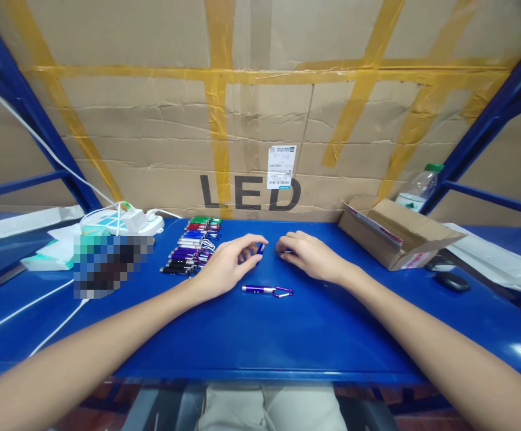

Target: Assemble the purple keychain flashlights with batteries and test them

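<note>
My left hand [231, 261] rests on the blue table [260, 335] with its fingers curled around a small blue keychain flashlight [261, 248]. My right hand [308, 255] lies just right of it, fingers pinched at a small thin part I cannot make out. A purple keychain flashlight with a pink carabiner [267, 290] lies on the table just in front of both hands. A row of several keychain flashlights [192, 244] in green, red, blue, silver, purple and black lies left of my left hand.
An open cardboard box [395, 233] sits at the right, a plastic bottle [419, 187] behind it. A black mouse [452, 281] lies further right. A white power strip [121, 222] with cables and a blurred patch are at the left. A large taped "LED" carton backs the table.
</note>
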Motion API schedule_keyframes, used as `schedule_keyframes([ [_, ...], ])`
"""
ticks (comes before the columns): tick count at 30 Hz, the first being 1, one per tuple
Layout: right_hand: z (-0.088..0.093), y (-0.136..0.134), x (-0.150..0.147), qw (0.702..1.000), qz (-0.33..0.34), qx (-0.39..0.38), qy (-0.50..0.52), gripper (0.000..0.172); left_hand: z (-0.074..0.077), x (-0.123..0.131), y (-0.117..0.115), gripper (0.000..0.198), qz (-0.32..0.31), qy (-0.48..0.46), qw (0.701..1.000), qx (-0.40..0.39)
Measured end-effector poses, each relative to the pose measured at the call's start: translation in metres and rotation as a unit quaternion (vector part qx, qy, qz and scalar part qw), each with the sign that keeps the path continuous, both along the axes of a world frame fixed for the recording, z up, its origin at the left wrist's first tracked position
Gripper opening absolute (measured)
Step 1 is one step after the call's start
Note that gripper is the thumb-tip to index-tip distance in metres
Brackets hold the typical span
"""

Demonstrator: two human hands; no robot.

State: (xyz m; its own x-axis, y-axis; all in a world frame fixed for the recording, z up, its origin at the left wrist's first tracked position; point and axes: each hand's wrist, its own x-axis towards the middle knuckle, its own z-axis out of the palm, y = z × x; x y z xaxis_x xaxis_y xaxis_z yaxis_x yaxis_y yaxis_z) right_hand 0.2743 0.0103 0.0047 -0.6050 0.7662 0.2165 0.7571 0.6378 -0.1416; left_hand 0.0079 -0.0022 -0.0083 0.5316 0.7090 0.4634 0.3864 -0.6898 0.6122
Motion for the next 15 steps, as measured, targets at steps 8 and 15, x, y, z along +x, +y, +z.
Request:
schedule_keyframes([
  [8,0.0,0.001,0.0,0.999,0.022,-0.022,0.032,0.015,-0.008,-0.001,0.007,0.028,0.005,0.023,1.0,0.01],
  [15,0.012,-0.006,-0.007,0.975,0.045,-0.022,0.217,0.007,-0.008,-0.003,0.009,0.022,0.012,0.065,0.996,0.054],
])
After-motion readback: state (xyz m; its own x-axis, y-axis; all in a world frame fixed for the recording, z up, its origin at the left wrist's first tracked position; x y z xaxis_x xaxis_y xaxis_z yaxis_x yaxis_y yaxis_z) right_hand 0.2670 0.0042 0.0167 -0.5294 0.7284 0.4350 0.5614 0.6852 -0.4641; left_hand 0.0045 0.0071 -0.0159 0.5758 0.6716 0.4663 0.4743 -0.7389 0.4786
